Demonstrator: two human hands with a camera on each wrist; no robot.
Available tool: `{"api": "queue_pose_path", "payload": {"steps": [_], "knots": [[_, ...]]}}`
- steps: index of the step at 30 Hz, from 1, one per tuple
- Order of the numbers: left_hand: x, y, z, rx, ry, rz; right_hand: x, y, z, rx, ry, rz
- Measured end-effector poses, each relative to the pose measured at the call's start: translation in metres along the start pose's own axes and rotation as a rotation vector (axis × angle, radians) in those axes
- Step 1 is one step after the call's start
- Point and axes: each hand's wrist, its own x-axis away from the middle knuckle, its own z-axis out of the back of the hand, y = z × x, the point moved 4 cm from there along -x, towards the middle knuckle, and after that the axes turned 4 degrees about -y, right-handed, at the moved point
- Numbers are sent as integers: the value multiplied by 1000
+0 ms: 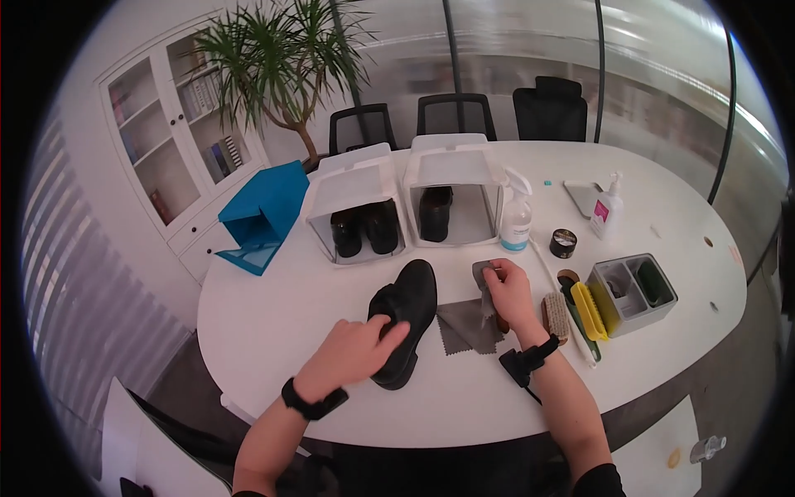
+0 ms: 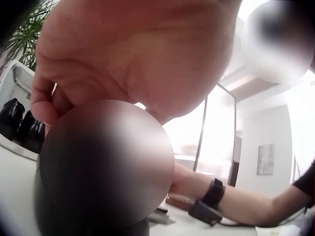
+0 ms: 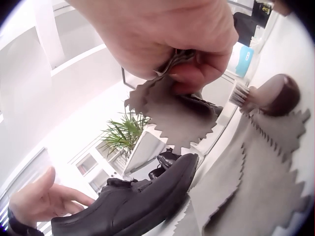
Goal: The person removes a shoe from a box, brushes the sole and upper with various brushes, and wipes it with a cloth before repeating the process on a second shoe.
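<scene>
A black leather shoe [image 1: 407,319] rests on the table, toe pointing away. My left hand [image 1: 352,352] is over the shoe's ankle opening, with its fingers at the rim; in the right wrist view this hand [image 3: 44,201] shows a raised thumb and loosely extended fingers beside the shoe [image 3: 128,204]. My right hand [image 1: 511,294] pinches a grey cloth [image 3: 172,115] with zigzag edges, which hangs below the fingers. More grey cloth [image 1: 464,327] lies flat under it. A small brush [image 3: 275,96] with a brown handle lies by that cloth.
Two white shoe boxes [image 1: 352,170] hold black shoes at the back, beside a blue bag [image 1: 263,211]. To the right are a spray bottle [image 1: 516,215], a round tin [image 1: 563,242], a bristle brush [image 1: 556,317], a yellow brush [image 1: 590,312] and a grey divided caddy [image 1: 638,290].
</scene>
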Motion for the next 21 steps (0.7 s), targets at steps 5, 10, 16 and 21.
{"api": "queue_pose_path", "payload": {"steps": [5,10,16,21], "knots": [[-38,2,2,107,-337,231,-4,5,-3,-28,3,93],[-37,12,-14,-60,-283,179,2,-1,-10,-69,-34,121],[-38,-24,-51,1496,-383,450,9,-20,-8,-5,-49,136],[-51,-10,-65,1633,-277,541,7,-8,-16,-224,-169,-5]]}}
